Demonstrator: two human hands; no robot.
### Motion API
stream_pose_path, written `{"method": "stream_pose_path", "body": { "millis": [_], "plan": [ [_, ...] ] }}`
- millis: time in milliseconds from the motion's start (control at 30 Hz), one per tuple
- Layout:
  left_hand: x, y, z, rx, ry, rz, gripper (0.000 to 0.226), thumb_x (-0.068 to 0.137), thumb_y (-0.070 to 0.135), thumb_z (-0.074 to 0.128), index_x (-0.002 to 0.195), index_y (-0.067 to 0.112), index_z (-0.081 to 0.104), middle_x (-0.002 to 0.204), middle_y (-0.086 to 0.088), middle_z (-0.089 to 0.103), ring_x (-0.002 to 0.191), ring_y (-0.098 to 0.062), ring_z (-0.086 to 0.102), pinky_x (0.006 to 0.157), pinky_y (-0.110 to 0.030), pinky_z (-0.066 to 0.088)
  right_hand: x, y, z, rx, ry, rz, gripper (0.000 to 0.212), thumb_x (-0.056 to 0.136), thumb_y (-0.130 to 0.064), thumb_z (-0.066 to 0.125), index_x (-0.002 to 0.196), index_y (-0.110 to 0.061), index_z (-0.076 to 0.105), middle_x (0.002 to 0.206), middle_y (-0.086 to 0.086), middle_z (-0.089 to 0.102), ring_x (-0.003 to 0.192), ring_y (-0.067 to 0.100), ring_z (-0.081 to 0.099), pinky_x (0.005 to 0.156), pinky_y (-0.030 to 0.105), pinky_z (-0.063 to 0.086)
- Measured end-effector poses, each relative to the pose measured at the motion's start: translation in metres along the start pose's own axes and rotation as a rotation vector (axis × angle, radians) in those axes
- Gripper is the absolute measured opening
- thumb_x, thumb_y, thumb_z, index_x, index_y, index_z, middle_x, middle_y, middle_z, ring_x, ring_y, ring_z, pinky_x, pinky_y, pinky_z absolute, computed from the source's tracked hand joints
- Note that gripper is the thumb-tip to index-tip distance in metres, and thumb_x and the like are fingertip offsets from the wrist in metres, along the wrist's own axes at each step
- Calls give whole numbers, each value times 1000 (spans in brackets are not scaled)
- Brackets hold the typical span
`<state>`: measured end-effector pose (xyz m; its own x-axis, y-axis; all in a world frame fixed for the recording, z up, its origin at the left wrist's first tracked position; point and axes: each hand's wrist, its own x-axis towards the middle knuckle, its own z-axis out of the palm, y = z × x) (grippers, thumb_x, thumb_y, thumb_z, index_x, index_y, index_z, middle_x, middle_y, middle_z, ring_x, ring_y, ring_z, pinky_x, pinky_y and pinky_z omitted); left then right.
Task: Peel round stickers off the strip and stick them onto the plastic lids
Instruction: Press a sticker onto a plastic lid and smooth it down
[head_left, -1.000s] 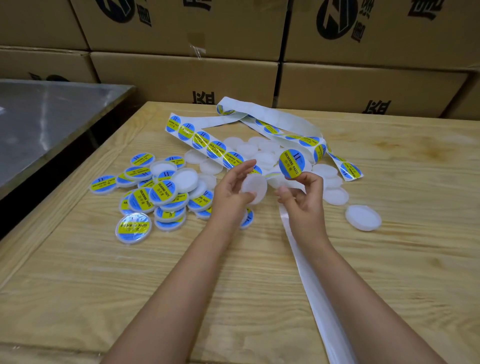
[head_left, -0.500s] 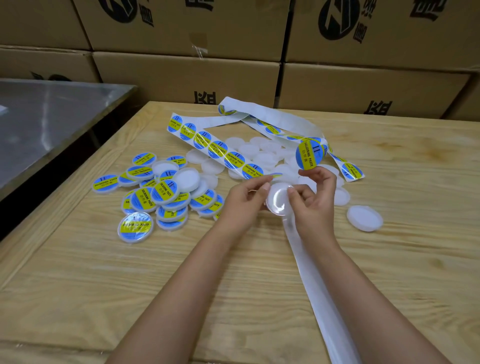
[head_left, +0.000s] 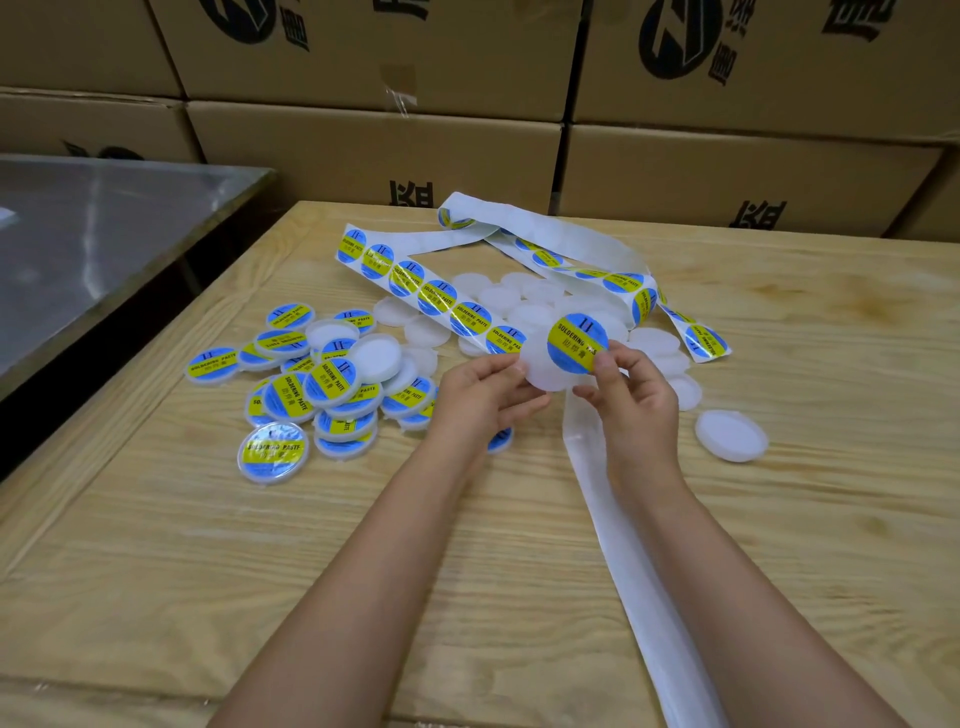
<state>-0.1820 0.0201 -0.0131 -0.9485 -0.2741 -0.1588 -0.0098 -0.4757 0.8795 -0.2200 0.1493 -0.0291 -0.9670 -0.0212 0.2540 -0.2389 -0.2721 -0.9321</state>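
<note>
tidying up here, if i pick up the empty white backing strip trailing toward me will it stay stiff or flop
Probably floppy: the backing strip lies limp on the table and loops farther back. Likely very light, being thin. Its sheen suggests it slides easily.

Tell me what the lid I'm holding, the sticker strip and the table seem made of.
Lid: likely plastic, milky and translucent, matte. Sticker strip: glossy printed labels, glare on them, on smooth white backing, probably coated paper. Table: pale wood, visible grain, dull finish.
</note>
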Motion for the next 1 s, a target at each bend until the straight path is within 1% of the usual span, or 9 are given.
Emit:
{"method": "stream_pose_path", "body": {
  "millis": [67, 133, 167, 300, 433, 633, 733, 900, 1000],
  "plan": [
    [0, 1, -1, -16, 1, -1, 23, 92, 1, 52, 111, -11, 55, 91, -20, 67, 74, -22, 70, 69, -27, 59, 1, 1, -1, -15, -24, 28, 11, 90, -11, 58, 81, -14, 62, 100, -6, 63, 74, 14, 60, 66, 19, 50],
    [0, 2, -2, -10, -9, 9, 22, 91, 1, 53, 109, -11, 57, 90, -19, 68, 74, -21, 70, 69, -26, 58, 1, 1, -3, -22, -54, 47, 11, 89, -8, 58, 79, -12, 62, 102, 5, 62, 69, 12, 59, 67, 20, 50],
    [0, 3, -3, -1, -15, 17, 20, 91, 1, 53, 107, -10, 58, 87, -17, 69, 73, -21, 71, 68, -26, 58, 2, 1, -4, -19, -70, 50, 12, 89, -7, 59, 78, -11, 62, 100, 6, 62, 67, 10, 59, 67, 21, 50],
    [-2, 4, -4, 38, -36, 40, 9, 90, 1, 55, 93, -2, 64, 75, -9, 72, 70, -19, 71, 63, -23, 57, 3, 0, -6, -38, -116, 53, 12, 87, -7, 60, 76, -9, 63, 88, 3, 65, 66, 9, 57, 68, 21, 48],
    [-3, 4, -4, 49, -23, 38, 10, 89, 1, 56, 95, -4, 63, 79, -12, 71, 69, -20, 71, 61, -22, 56, 3, -1, -9, -65, -163, 80, 11, 87, -7, 61, 76, -8, 64, 82, 0, 69, 68, 12, 57, 69, 22, 49],
    [-2, 4, -4, 56, -49, 32, 11, 89, 2, 57, 95, -5, 63, 77, -10, 73, 73, -21, 71, 62, -22, 56, 3, -3, -9, -79, -150, 87, 11, 86, -6, 62, 76, -8, 64, 77, 3, 66, 69, 13, 57, 73, 26, 48],
    [-2, 3, -5, 65, -63, 33, 9, 89, 3, 57, 93, -2, 64, 78, -9, 73, 74, -20, 71, 62, -22, 56, 3, -3, -9, -79, -147, 86, 12, 86, -5, 62, 74, -8, 63, 79, 5, 66, 69, 13, 58, 74, 25, 48],
    [-1, 3, -6, 88, -57, 39, 12, 89, 3, 59, 96, -6, 63, 81, -13, 73, 77, -24, 71, 64, -23, 57, 3, -3, -8, -100, -142, 82, 14, 86, -4, 62, 72, -8, 62, 78, 6, 65, 71, 16, 57, 74, 26, 48],
    [-1, 2, -5, 108, -49, 47, 15, 89, 3, 58, 98, -8, 62, 82, -14, 73, 76, -24, 71, 64, -24, 56, 3, -3, -8, -121, -135, 68, 17, 86, -4, 63, 70, -10, 62, 75, 1, 66, 69, 15, 57, 72, 25, 48]
  ]
}}
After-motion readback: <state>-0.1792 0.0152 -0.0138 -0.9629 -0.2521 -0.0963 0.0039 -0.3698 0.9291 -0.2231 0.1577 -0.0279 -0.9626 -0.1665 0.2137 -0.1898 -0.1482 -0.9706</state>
